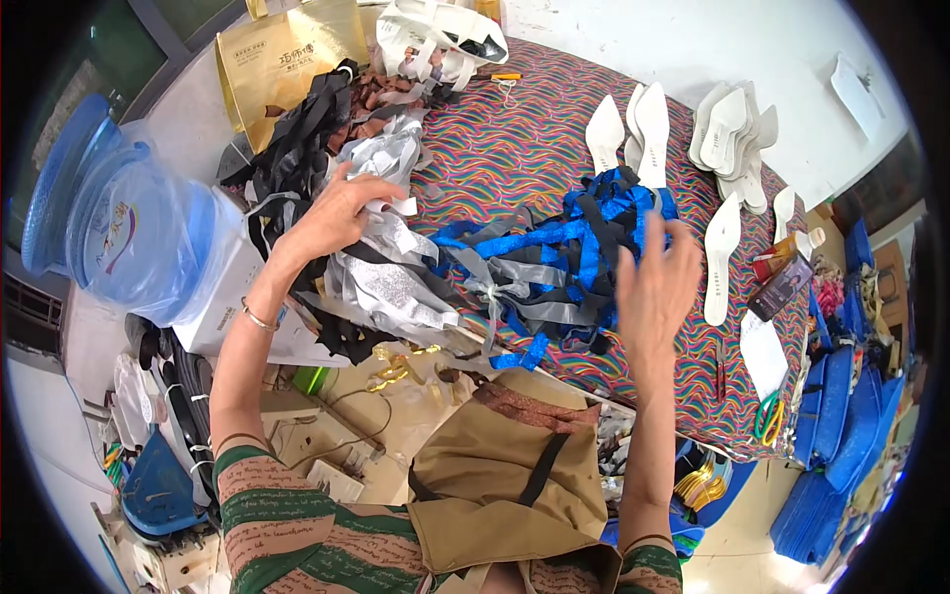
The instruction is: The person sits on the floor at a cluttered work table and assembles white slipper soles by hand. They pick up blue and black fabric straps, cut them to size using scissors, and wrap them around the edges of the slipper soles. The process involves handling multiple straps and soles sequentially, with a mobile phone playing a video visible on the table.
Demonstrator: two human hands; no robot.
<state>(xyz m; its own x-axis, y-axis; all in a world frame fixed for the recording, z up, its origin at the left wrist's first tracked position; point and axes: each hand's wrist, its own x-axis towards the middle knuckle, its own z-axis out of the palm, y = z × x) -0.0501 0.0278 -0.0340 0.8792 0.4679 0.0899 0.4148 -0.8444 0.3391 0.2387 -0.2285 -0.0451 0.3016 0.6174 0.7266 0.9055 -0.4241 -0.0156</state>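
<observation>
My left hand point(348, 210) is over a heap of silver and white strips point(391, 272), its fingers closed at the end of one pale strip. Black strips point(312, 119) and brown strips point(381, 99) lie heaped beyond it. My right hand point(658, 282), slightly blurred, hovers with fingers apart at the right edge of a tangle of glittery blue strips point(594, 238). Mixed in with the blue are black and grey strips. I cannot see anything held in the right hand.
White insole-shaped pieces point(722, 262) lie at the right, with a stack of them point(727, 129) behind. Near the right edge are scissors point(769, 418), a dark box point(782, 287) and a bottle point(797, 247). A bagged blue water jug point(139, 233) stands left; a gold bag point(292, 59) stands behind.
</observation>
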